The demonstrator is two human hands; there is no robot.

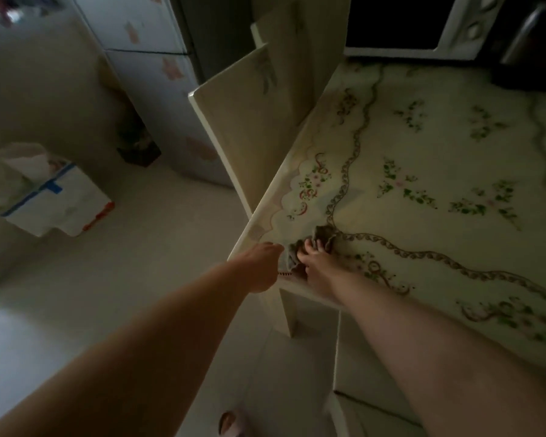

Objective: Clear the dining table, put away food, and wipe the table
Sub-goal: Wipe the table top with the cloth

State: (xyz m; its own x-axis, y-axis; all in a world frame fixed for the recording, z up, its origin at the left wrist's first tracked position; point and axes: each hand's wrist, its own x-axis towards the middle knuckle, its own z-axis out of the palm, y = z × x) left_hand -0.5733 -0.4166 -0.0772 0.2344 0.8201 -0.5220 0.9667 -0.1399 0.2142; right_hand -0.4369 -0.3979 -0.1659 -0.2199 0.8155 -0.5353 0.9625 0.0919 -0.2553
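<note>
- Wiping at the corner: a person's right hand [317, 266] presses a small grey cloth [323, 236] against the near left corner of the dining table [454, 253]. The fingers [309, 247] are spread over the bunched fabric and not wrapped round it.
- The left hand [259, 266] reaches to the table's edge just beside the cloth. Only its back shows, so whether its fingers are cupped, curled or straight cannot be told.
- The cloth looks soft, limp and light. It crumples under the fingers and one fold hangs over the table's edge.
- It probably needs a flat palm on top to keep it spread, or a pinch at a bunched fold to lift it. It would likely slide easily on the glossy floral tablecloth [438, 146], whose surface looks smooth and wipeable.
- Containers: a white carton [63, 206] with blue tape stands on the floor at far left, well apart from the table. Pale crumpled material, perhaps paper or plastic, rises from its top.
- A dark bin [137, 149] sits against the refrigerator [158, 58]. What is in it is too dim to tell.
- A white microwave oven [407, 23] stands at the table's far end with its door closed and its window black.
- Two pale chairs [249, 121] are tucked along the table's left side.
</note>
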